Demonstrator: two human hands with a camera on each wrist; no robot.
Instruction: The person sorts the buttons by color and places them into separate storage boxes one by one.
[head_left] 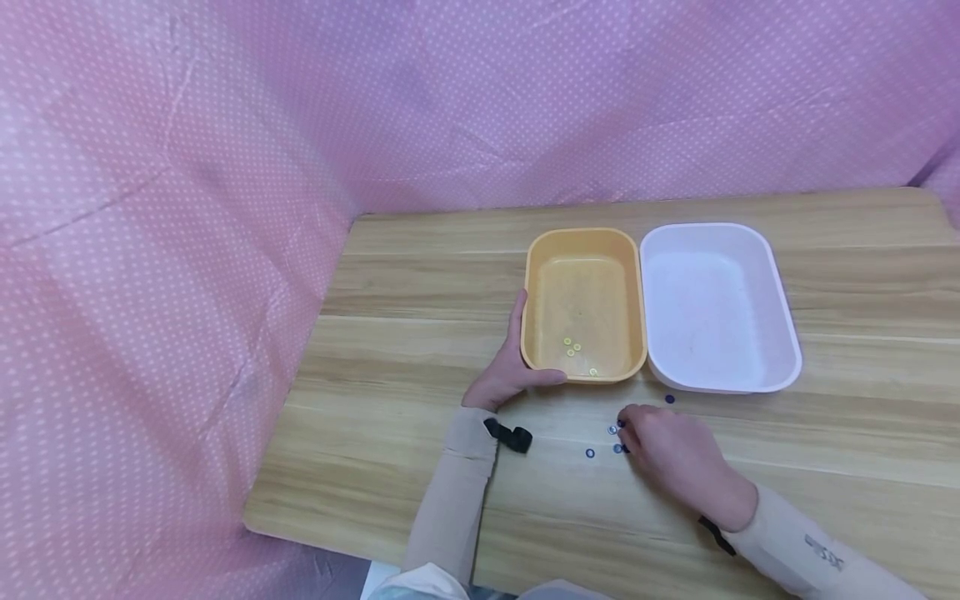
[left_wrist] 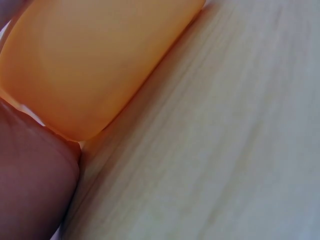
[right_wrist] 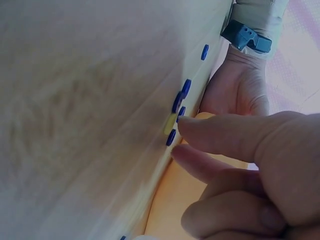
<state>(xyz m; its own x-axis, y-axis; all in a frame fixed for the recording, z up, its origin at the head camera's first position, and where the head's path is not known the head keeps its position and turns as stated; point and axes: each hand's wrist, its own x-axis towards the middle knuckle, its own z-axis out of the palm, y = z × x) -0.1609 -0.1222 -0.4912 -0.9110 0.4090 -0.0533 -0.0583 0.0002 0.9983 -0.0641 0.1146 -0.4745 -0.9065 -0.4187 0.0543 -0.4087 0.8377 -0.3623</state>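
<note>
My left hand (head_left: 510,371) holds the near left corner of a yellow-orange plastic bin (head_left: 529,333), thumb along the near rim and fingers against the left wall. Several small yellow rings (head_left: 571,352) lie inside on its floor. My right hand (head_left: 675,454) is low over the table among small blue rings (head_left: 590,453). In the right wrist view its thumb and forefinger stand apart, close to a blue ring (right_wrist: 171,137) and a yellow ring (right_wrist: 170,124); nothing shows gripped between them. The other fingers are curled in.
A white plastic bin (head_left: 789,333) stands against the yellow-orange one on its right. One blue ring (head_left: 670,399) lies apart from the others, near the white bin. The wooden table (head_left: 390,375) ends at a pink dotted curtain (head_left: 480,125) behind and left.
</note>
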